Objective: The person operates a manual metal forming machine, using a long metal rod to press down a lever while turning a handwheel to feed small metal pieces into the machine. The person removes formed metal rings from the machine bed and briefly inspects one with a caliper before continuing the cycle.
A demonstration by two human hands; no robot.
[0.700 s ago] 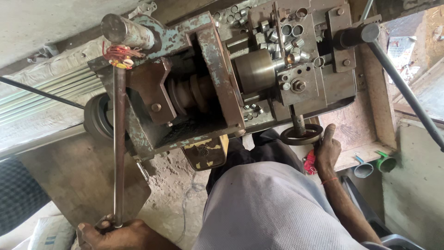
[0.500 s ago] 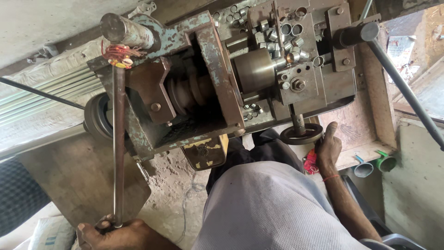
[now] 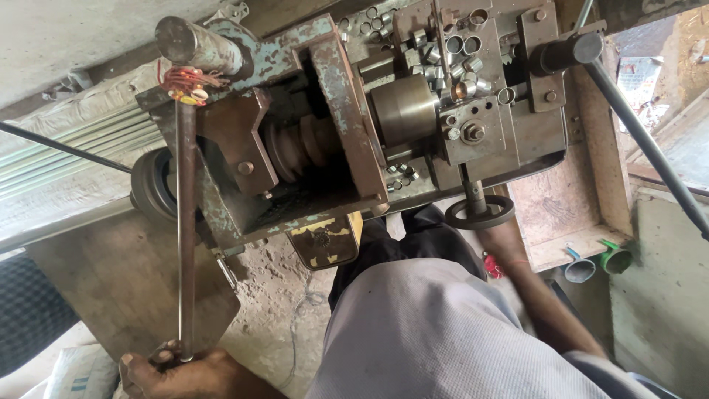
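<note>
The left hand [image 3: 188, 373], at seven o'clock, is wrapped tight round the lower end of the long lever [image 3: 185, 236]. The lever runs up to the machine [image 3: 347, 125] at twelve. The right hand [image 3: 496, 235], at four o'clock, sits just under the small handwheel [image 3: 480, 213]; whether it holds the wheel I cannot tell. Finished rings [image 3: 458, 44] lie heaped on top, so some pieces seem done.

right hand [image 3: 506, 240] dropped off the handwheel [image 3: 480, 213] rim, now just under it, mostly hidden; rest unchanged
</note>
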